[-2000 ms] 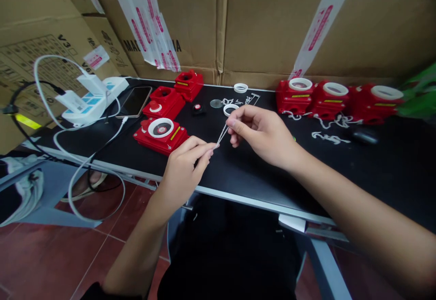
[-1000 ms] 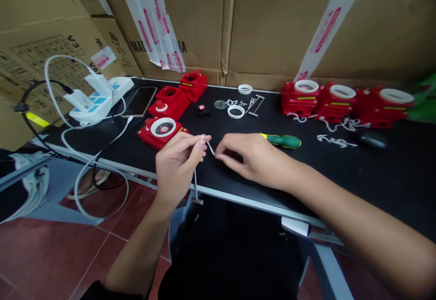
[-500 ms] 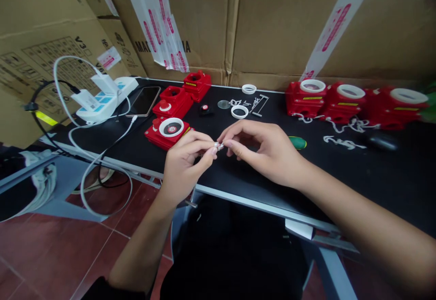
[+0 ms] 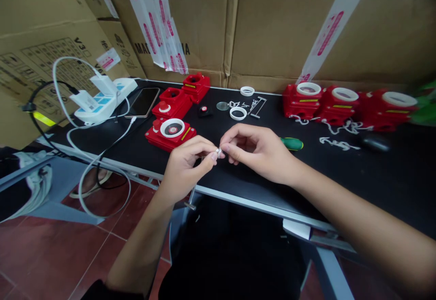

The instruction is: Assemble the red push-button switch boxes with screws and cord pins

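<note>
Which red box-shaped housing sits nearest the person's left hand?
The front red housing of the left group, topped by a wide white ring; the two behind lack one, the other three stand right.

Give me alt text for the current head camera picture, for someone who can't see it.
A person's left hand and right hand pinch a small white piece, too tiny to make out, over a black tabletop. Red housings sit to both sides, two loose white rings lie beyond the hands, and a green handle shows behind the right hand.
</note>
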Demonstrator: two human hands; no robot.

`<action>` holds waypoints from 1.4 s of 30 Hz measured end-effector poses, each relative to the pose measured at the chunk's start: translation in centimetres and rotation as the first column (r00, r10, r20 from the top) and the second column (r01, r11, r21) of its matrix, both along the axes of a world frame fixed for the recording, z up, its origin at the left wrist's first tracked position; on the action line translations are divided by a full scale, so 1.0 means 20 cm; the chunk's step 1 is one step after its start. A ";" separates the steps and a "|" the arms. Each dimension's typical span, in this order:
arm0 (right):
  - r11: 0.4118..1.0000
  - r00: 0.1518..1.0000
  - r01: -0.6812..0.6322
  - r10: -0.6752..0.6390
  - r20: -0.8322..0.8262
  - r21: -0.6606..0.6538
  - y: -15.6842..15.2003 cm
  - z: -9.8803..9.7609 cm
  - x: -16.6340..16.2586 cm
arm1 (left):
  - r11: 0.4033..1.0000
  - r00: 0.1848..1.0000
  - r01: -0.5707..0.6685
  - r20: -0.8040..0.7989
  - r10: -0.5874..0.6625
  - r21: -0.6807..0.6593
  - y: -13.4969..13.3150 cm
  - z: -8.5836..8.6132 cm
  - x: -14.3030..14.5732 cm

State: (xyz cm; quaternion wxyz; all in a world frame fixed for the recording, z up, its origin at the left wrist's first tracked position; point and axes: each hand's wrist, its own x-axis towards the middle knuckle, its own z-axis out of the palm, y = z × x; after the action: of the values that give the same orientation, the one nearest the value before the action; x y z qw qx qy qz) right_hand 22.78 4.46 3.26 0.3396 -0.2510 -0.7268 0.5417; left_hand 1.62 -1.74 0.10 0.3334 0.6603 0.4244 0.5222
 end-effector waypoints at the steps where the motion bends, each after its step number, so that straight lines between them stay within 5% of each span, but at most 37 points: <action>1: 1.000 1.000 -0.005 0.005 -0.005 -0.019 0.00 0.00 0.00 | 1.000 1.000 0.005 0.007 -0.005 -0.007 0.00 0.00 0.00; 8: 0.999 0.999 -0.024 0.023 -0.037 -0.022 0.00 -0.02 -0.02 | 0.995 0.995 0.042 0.091 -0.033 -0.093 -0.01 0.01 0.01; 17: 0.977 0.998 0.065 -0.061 -0.024 0.204 -0.01 -0.04 -0.03 | 0.993 0.997 0.001 0.083 0.009 -0.116 -0.02 -0.01 0.02; 23: 0.968 0.996 0.087 -0.084 -0.023 0.234 -0.03 -0.04 -0.04 | 0.994 0.996 0.004 0.085 0.005 -0.108 -0.02 0.01 0.03; 32: 0.880 0.992 0.109 -0.124 0.002 0.461 -0.03 -0.04 -0.03 | 0.993 0.999 0.031 0.043 -0.026 -0.118 -0.02 0.03 0.01; 38: 0.992 0.999 0.043 -0.040 -0.030 0.115 -0.02 -0.02 -0.02 | 0.982 0.998 0.049 0.047 -0.041 -0.181 -0.02 0.03 -0.01; 42: 0.990 0.994 -0.062 0.051 -0.096 -0.125 -0.01 -0.01 -0.02 | 0.981 0.994 0.091 0.071 -0.080 -0.169 -0.01 0.03 -0.03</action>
State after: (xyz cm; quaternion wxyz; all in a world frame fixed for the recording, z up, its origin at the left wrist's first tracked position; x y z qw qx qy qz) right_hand 22.38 4.20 3.00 0.3404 -0.2264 -0.6809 0.6077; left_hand 1.11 -1.99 0.62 0.4246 0.6299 0.4281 0.4895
